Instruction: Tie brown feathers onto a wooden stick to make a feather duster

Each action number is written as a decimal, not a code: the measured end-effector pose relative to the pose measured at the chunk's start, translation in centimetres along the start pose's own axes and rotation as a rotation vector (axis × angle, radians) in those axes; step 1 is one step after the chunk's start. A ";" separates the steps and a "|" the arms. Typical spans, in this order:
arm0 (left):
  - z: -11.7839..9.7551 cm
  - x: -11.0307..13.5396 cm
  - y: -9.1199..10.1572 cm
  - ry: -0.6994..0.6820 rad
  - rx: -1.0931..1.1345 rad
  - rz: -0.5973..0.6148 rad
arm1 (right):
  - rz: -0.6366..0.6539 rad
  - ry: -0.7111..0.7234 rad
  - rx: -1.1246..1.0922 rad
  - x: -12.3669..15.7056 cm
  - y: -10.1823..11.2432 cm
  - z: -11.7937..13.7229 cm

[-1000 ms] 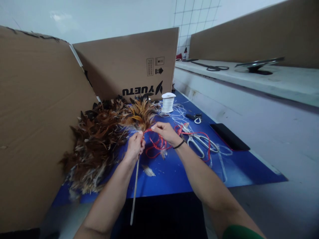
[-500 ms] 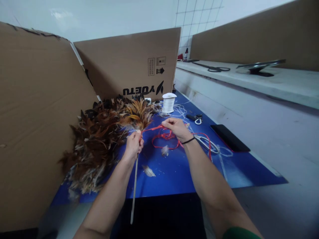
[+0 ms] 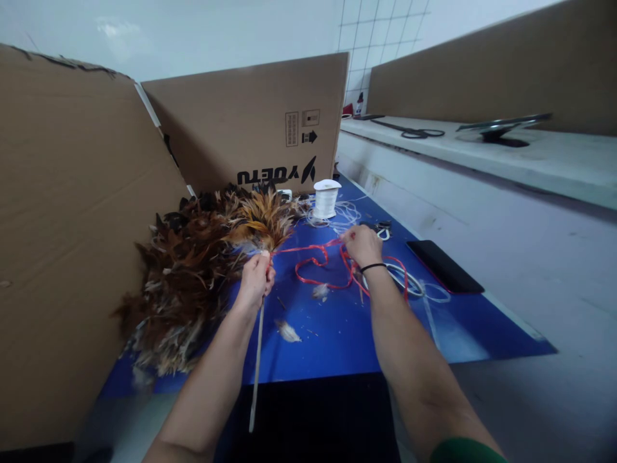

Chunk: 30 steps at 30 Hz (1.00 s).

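My left hand [image 3: 257, 276] is closed round a thin pale stick [image 3: 257, 379], whose lower end hangs past the table's front edge. Brown and golden feathers [image 3: 270, 222] fan out at the stick's top, just above that hand. From there a red plastic string [image 3: 301, 248] runs to the right. My right hand [image 3: 364, 245], with a dark band at the wrist, pinches the string near the table's middle; its fingertips are partly hidden. More of the red string lies in loose loops on the blue table below.
A large heap of brown feathers [image 3: 193, 276] lies left, against cardboard walls [image 3: 241, 122]. A white spool [image 3: 326, 199] stands behind my hands, with clear line around it. A black phone [image 3: 446, 267] lies right; scissors [image 3: 421, 134] rest on the ledge. Loose feathers [image 3: 288, 331] lie in front.
My right hand has moved to the right and slightly back, away from my left hand, and the red string between them is longer. My left hand has barely moved.
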State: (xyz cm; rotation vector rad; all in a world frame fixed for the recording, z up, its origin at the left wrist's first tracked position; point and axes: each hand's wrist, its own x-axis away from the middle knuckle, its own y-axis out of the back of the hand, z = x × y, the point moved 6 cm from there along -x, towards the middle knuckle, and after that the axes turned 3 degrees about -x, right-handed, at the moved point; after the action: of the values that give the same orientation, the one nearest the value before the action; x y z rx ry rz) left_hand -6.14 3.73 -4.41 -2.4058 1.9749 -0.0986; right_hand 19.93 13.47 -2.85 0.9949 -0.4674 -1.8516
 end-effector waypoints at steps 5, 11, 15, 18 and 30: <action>0.0 0.1 -0.2 -0.037 -0.083 0.000 | 0.152 0.301 -0.392 2.9 -1.5 6.2; 0.3 0.1 -0.2 -0.040 -0.169 -0.031 | 0.638 0.161 -0.946 7.4 -4.9 10.9; 0.2 0.2 -0.5 -0.053 -0.188 -0.019 | 0.698 0.159 -0.972 8.0 -5.2 11.4; 0.2 0.5 -0.9 -0.044 -0.169 0.026 | 0.620 0.162 -0.963 7.3 -5.1 11.0; 0.8 0.3 -0.8 -0.014 -0.238 -0.005 | 0.405 0.155 -0.832 7.1 -4.4 10.3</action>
State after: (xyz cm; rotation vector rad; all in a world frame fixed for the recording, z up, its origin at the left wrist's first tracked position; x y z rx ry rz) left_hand -5.28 3.63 -5.10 -2.5414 2.0825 0.1624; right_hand 7.66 8.32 -2.74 0.4199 0.1945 -1.3754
